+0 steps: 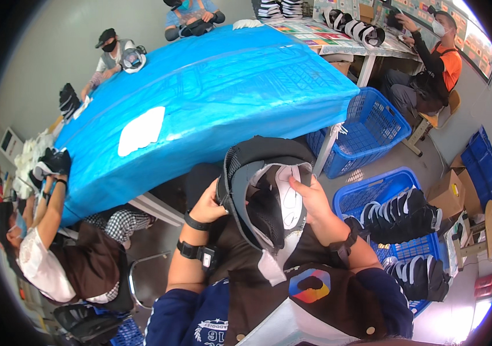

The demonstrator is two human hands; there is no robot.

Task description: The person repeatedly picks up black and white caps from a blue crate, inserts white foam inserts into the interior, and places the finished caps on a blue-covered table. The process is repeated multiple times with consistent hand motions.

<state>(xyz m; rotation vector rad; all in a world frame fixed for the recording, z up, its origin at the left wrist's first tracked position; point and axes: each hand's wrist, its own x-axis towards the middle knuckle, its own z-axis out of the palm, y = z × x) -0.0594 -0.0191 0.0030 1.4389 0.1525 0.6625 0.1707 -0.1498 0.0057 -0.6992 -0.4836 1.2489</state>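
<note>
A dark grey and black cap (240, 179) is held up in front of my chest, its hollow inside turned toward me. My left hand (208, 206) grips its left edge, fingers closed around the rim. On the other side my right hand (314, 202) is closed on the right edge, the thumb pressing on a white inner panel (290, 202) with dark printed shapes. From the cap's lower edge hangs a white flap (271, 268). The fingers behind the cap are hidden. A brown apron (350, 294) lies behind and below it.
A table with a blue plastic cover (217, 86) stands ahead, bearing a white sheet (142, 131). Blue crates (367, 138) stand at right, one holding stacked black caps (402, 216). Co-workers sit at the left, far side and far right. Cardboard boxes (449, 193) stand beyond the crates.
</note>
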